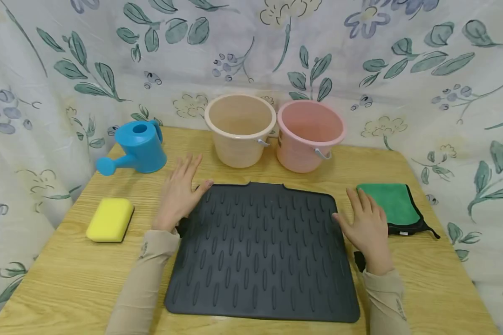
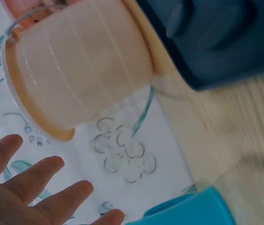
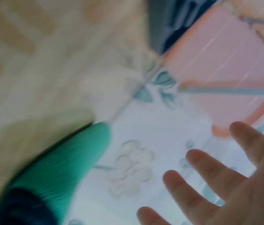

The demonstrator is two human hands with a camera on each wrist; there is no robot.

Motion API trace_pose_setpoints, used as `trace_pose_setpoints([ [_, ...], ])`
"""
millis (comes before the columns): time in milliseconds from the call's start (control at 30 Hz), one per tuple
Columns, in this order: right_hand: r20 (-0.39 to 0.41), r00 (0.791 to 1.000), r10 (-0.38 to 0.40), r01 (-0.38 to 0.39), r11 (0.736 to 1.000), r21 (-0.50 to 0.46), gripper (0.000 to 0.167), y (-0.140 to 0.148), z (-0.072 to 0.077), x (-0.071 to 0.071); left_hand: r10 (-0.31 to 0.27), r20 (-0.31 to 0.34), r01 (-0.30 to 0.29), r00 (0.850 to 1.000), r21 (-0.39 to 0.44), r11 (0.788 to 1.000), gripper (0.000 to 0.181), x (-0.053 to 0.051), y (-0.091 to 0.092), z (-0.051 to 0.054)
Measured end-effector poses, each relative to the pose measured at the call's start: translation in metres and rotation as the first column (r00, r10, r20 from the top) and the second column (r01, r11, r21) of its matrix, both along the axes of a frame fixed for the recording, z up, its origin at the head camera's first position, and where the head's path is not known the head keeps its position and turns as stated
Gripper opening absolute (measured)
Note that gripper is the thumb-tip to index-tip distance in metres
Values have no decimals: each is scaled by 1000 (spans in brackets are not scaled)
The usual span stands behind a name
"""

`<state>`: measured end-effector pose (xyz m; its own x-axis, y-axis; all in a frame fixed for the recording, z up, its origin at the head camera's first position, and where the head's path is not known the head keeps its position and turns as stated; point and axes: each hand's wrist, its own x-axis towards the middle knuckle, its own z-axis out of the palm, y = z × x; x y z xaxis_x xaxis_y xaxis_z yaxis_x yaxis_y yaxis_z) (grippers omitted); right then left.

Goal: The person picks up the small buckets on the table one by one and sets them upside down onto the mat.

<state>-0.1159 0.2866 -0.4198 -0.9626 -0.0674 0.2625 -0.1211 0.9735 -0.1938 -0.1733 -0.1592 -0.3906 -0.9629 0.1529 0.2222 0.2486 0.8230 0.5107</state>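
Fingers of the left hand (image 1: pixel 177 196) and right hand (image 1: pixel 368 229) are spread, holding nothing. I find the dark mat (image 1: pixel 261 251) at lower centre; I judge it light, rubbery, bendable, best taken by both side edges.

One cream bucket (image 1: pixel 237 150) and one pink bucket (image 1: pixel 299 154) are standing at the far side, making two buckets. One blue watering can (image 1: pixel 142 150) is standing at the far left, and one yellow sponge (image 1: pixel 110 219) is lying nearer on the left. One dark mat (image 1: pixel 260 251) is lying between one left hand (image 1: pixel 177 197) and one right hand (image 1: pixel 367 229). One green cloth (image 1: pixel 396 204) is lying on the right of one table (image 1: pixel 54 279).
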Motion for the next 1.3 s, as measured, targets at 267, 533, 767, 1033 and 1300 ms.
trace_pose_setpoints([
  [267,-251,962,107,-98,994,46,73,-30,26,-36,-90,31,60,995,528,847,64,-16,4,-7],
  [533,-324,928,183,-181,983,37,71,-71,55,-62,-146,102,-22,984,884,467,62,-23,21,-5],
  [767,-361,877,318,-321,946,54,60,-126,72,-81,-135,196,-157,971,954,254,61,-24,27,-13],
  [1033,-312,856,412,-404,910,93,54,-193,81,-109,-174,233,-196,957,958,207,64,-28,33,-21],
  [1300,-247,897,368,-355,930,95,52,-225,80,-133,-201,221,-177,954,961,212,64,-34,42,-18],
])
